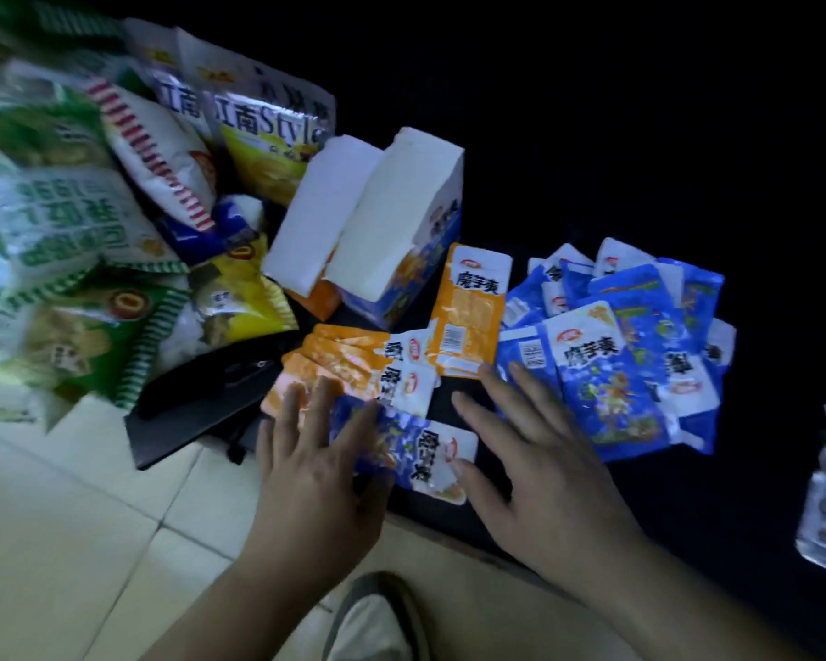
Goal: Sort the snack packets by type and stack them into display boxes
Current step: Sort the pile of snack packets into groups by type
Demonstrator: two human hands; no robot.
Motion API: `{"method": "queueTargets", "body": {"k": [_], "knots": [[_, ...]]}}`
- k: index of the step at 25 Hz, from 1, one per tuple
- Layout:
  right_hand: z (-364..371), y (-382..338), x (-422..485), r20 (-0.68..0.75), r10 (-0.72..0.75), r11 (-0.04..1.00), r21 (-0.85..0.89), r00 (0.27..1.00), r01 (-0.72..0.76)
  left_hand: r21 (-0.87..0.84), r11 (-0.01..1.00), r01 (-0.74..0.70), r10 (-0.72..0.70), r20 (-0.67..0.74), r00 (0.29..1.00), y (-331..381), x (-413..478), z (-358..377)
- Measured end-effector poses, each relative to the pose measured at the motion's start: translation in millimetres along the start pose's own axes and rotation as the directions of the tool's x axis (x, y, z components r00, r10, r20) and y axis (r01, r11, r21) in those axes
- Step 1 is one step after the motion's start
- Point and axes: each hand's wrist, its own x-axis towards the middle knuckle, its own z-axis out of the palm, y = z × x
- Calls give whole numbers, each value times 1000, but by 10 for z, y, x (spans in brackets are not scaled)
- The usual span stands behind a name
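On my feed both hands are flat with fingers spread. The left hand [315,450] lies on one blue packet [416,450] and the edge of the orange packets [349,360], and the right hand [535,460] has its thumb at that packet's white end. The blue pile [616,336] sits to the right, with the display boxes [401,221] behind.

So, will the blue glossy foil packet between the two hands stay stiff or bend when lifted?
Probably it bends: the blue glossy foil packet looks thin and wrinkled. Its shiny film may slip under the left hand and right hand, whose straight fingers only touch it. Being so flat, it is likely light.
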Motion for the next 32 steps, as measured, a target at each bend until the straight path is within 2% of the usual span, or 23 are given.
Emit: {"method": "queueTargets", "body": {"k": [1, 3, 5, 8, 11, 14, 16, 17, 18, 19, 20, 21, 22, 23, 24, 25, 26, 27, 28, 29, 30, 32], "knots": [[60, -10, 31, 13, 28, 999, -28, 1000, -27, 17, 999, 44, -45, 33, 998, -78, 10, -3], [110, 74, 80, 23, 114, 990, -89, 993, -112, 4, 999, 42, -42, 68, 997, -125, 4, 33], [79, 218, 115, -3, 167, 975, -146, 986, -166, 35, 999, -1, 0, 18, 1000, -73, -22, 61], [-15, 312, 164, -74, 116, 988, -97, 990, -123, 31, 997, -74, 76, -57, 995, -52, -5, 49], [-51, 147, 145, -115, 62, 991, 121, 991, -48, 27, 989, -146, 147, -86, 985, -60, 74, 17], [-54, -67, 46, -50, 119, 925, 368, 992, -92, -17, 975, -223, 219, -130, 967, -40, 134, -68], [-112, -101, 11, -40, 194, 864, 480, 980, -152, -123, 950, -287, 266, -159, 951, -23, 163, -172], [-183, -115, 12, -16, 263, 803, 558, 965, -210, -278, 931, -236, 205, -136, 969, 15, 173, -250], [-269, -125, 12, 32, 347, 708, 647, 937, -284, -509, 856, -91, 65, -70, 995, 95, 187, -317], [-344, -134, 13, 107, 422, 571, 740, 900, -356, -730, 679, 79, -77, 37, 996, 218, 196, -371], [-404, -140, 7, 188, 459, 418, 817, 869, -397, -865, 455, 212, -142, 164, 976, 379, 205, -411], [-456, -159, 19, 243, 463, 285, 870, 853, -403, -919, 271, 286, -139, 257, 956, 567, 225, -433], [-489, -172, 38, 276, 466, 205, 890, 841, -406, -934, 175, 312, -101, 299, 949, 749, 253, -417], [-505, -153, 55, 289, 488, 177, 891, 823, -418, -940, 132, 314, -46, 310, 950, 927, 287, -375], [-509, -95, 72, 272, 537, 189, 884, 799, -428, -943, 152, 295, 1, 299, 954, 1065, 322, -319], [-514, 13, 88, 230, 600, 219, 874, 766, -434, -936, 232, 264, 22, 277, 961, 1154, 364, -277], [-542, 150, 106, 171, 660, 266, 858, 731, -440, -902, 378, 206, 24, 232, 972, 1156, 408, -229], [-594, 285, 132, 107, 701, 327, 830, 705, -451, -810, 575, 112, 20, 151, 988, 1078, 451, -188], [-663, 417, 161, 45, 715, 406, 786, 698, -467, -640, 768, -20, 63, 44, 997, 939, 493, -163], [-729, 529, 189, -9, 713, 485, 729, 702, -483, -434, 886, -162, 161, -39, 986, 739, 548, -157], [-763, 628, 216, -55, 704, 571, 638, 709, -517, -248, 933, -260, 256, -48, 965, 489, 607, -161], [-753, 733, 265, -178, 662, 745, 266, 728, -612, -32, 953, -301, 303, 93, 948, -44, 729, -199]]}}
